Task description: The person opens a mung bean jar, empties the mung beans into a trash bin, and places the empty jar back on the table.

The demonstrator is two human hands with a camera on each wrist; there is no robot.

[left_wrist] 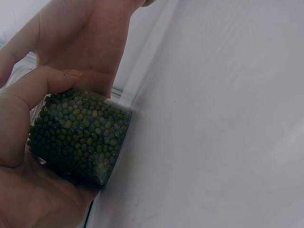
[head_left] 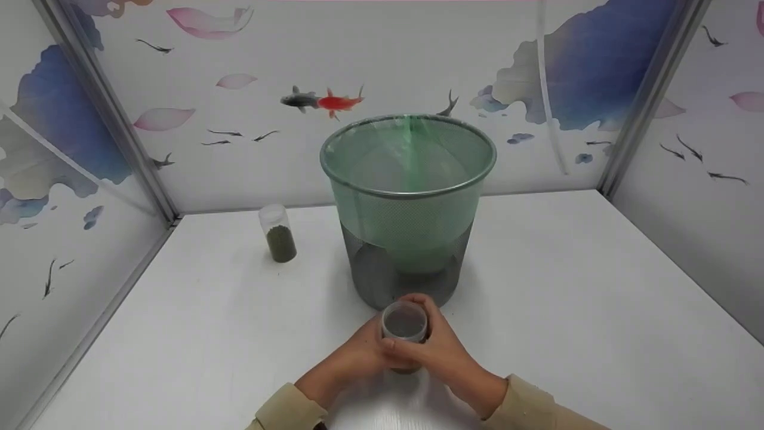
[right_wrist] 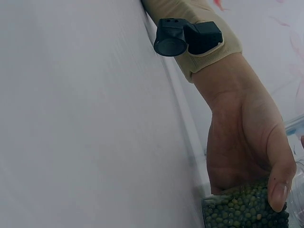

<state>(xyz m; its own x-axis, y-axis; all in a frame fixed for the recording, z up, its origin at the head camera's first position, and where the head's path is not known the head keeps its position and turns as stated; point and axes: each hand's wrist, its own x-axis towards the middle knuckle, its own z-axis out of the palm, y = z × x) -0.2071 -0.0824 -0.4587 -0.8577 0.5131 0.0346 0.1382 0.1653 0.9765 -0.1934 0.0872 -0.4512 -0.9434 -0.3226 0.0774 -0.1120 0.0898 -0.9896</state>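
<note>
Both hands are wrapped round a clear plastic jar (head_left: 405, 322) in front of the bin in the head view, its round translucent top facing up. Green beans (left_wrist: 80, 133), like mung beans, fill the part shown in the left wrist view. My left hand (head_left: 361, 353) grips the lower body, its thumb laid along the side. Higher up, near the rim, my right hand (head_left: 450, 352) curls round the jar with its thumb across the front. In the right wrist view the left hand (right_wrist: 247, 128) and the beans (right_wrist: 242, 209) show, while the right hand is out of sight.
A wire mesh bin (head_left: 373, 275) lined with a green bag (head_left: 412, 221) stands just beyond the hands. To its left, a second clear jar (head_left: 280, 239) holds green beans. Printed panels (head_left: 394, 54) wall the white table (head_left: 567, 298) at the back and sides.
</note>
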